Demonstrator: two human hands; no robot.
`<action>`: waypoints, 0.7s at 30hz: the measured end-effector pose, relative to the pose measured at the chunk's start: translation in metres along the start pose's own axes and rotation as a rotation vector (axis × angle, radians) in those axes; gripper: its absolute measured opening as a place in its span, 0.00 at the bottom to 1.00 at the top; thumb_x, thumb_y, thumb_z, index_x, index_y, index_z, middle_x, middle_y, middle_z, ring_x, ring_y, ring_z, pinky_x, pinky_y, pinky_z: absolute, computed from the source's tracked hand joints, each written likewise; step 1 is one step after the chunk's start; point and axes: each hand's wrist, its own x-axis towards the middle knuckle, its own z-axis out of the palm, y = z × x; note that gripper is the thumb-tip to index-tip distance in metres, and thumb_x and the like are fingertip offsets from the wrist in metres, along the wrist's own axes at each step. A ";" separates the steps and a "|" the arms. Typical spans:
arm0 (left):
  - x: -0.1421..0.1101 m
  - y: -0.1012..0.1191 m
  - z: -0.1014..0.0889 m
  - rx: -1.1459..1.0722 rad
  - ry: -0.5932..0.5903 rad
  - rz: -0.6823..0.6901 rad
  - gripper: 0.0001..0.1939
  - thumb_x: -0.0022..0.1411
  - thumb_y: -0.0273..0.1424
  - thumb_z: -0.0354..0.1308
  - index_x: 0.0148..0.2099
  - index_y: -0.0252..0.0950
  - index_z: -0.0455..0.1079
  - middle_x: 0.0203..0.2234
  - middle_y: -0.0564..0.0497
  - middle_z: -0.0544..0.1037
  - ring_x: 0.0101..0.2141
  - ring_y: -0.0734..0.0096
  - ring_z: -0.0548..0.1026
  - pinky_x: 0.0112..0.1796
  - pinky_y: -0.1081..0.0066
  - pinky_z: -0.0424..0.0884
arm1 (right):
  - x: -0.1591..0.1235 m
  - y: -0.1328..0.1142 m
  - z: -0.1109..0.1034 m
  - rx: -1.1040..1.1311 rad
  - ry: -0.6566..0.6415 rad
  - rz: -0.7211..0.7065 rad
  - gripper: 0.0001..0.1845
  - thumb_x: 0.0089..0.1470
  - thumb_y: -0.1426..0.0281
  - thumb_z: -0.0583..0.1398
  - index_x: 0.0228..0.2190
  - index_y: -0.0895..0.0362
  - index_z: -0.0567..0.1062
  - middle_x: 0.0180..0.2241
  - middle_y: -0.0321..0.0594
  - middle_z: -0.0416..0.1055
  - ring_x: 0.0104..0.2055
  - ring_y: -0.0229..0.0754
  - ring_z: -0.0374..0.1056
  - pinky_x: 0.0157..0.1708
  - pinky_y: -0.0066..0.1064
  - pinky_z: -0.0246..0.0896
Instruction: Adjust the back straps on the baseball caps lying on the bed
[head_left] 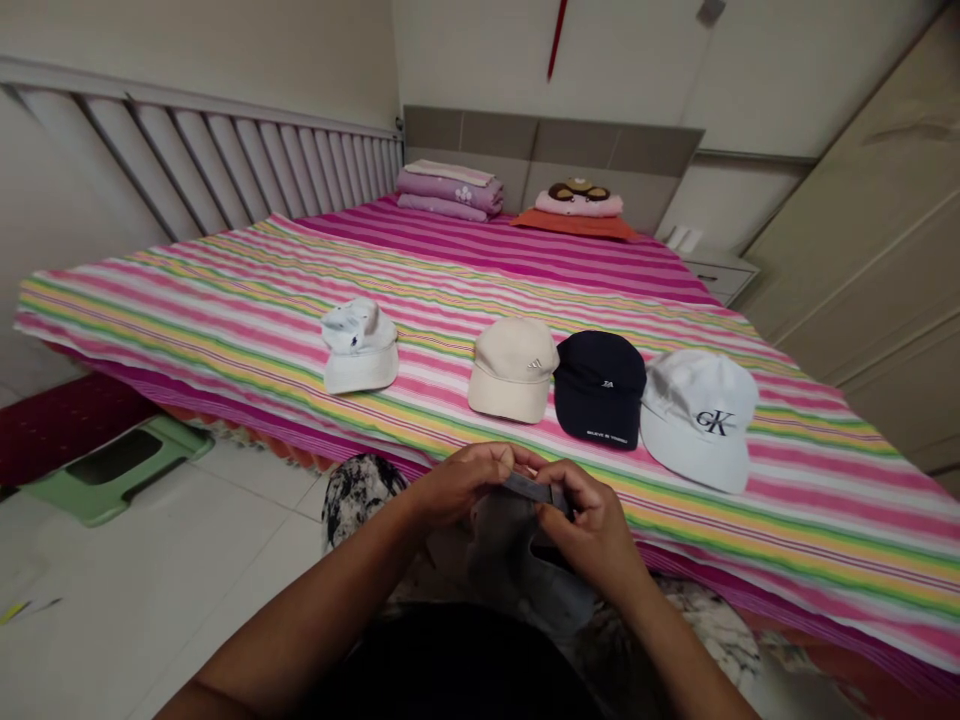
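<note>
A grey baseball cap point(506, 540) hangs over my lap, its back strap point(529, 487) held up between both hands. My left hand point(469, 480) pinches the strap's left end. At the other end, by the buckle, my right hand point(589, 515) is closed on the strap. Beyond my hands on the bed lie a beige cap point(512, 370), a dark navy cap point(600, 385) and a white cap with black "CK" letters point(701, 415), side by side. Farther left sits a pale, crumpled cap point(360, 345), apart from that row.
The bed has a striped sheet point(247, 300) and a grey headboard point(615, 150). Folded purple bedding point(450, 192) and a pink pillow stack point(577, 207) lie at its far end. A green stool point(112, 480) stands on the floor at left; a nightstand point(720, 270) is at far right.
</note>
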 end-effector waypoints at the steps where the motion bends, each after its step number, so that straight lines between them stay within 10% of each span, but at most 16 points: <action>1: 0.000 -0.001 -0.001 0.022 0.002 -0.011 0.11 0.47 0.35 0.59 0.25 0.31 0.65 0.31 0.46 0.74 0.27 0.76 0.67 0.30 0.75 0.60 | 0.000 0.000 0.001 0.074 -0.012 0.052 0.05 0.39 0.77 0.54 0.23 0.56 0.65 0.18 0.29 0.55 0.20 0.33 0.49 0.20 0.24 0.45; 12: 0.002 -0.005 -0.007 0.146 0.085 -0.084 0.11 0.49 0.36 0.58 0.26 0.32 0.64 0.17 0.57 0.64 0.17 0.83 0.58 0.19 0.79 0.52 | 0.004 0.010 0.001 0.830 -0.108 0.456 0.15 0.41 0.63 0.66 0.23 0.56 0.65 0.16 0.29 0.60 0.16 0.30 0.53 0.16 0.23 0.46; 21: 0.008 -0.015 -0.010 0.085 -0.001 -0.180 0.07 0.45 0.27 0.63 0.26 0.30 0.67 0.17 0.57 0.65 0.19 0.84 0.59 0.23 0.78 0.53 | 0.006 0.015 0.001 0.846 -0.008 0.436 0.15 0.36 0.64 0.69 0.19 0.58 0.69 0.19 0.32 0.64 0.22 0.32 0.56 0.24 0.24 0.49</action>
